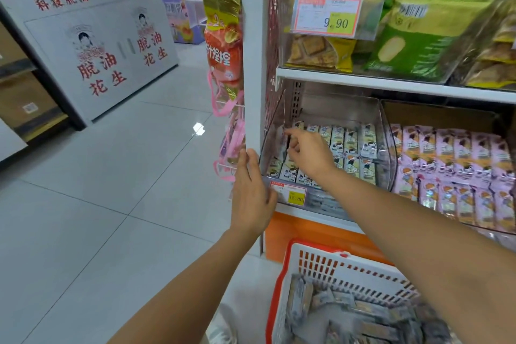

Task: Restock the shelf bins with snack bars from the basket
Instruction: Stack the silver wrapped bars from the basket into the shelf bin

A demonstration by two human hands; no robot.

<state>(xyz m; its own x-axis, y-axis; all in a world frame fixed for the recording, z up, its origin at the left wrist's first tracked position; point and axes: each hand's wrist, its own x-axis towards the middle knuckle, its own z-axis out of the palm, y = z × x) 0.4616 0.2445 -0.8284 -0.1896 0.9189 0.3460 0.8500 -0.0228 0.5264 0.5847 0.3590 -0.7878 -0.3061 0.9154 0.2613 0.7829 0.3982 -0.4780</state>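
My left hand (251,190) lies flat, fingers straight, on the front left corner of the clear bin (335,109). My right hand (307,155) reaches among the snack bars (351,142) at the bin's left edge, fingers curled; I cannot tell if they grip one. The basket (321,262) below holds more.

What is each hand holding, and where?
Left hand holds nothing, flat against the bin's front corner. Right hand curls among the snack bars; a grip cannot be told.

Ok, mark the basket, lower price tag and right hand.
basket (363,274): head view, white back wall.
lower price tag (291,194): head view, its middle.
right hand (310,154): head view, back of hand.
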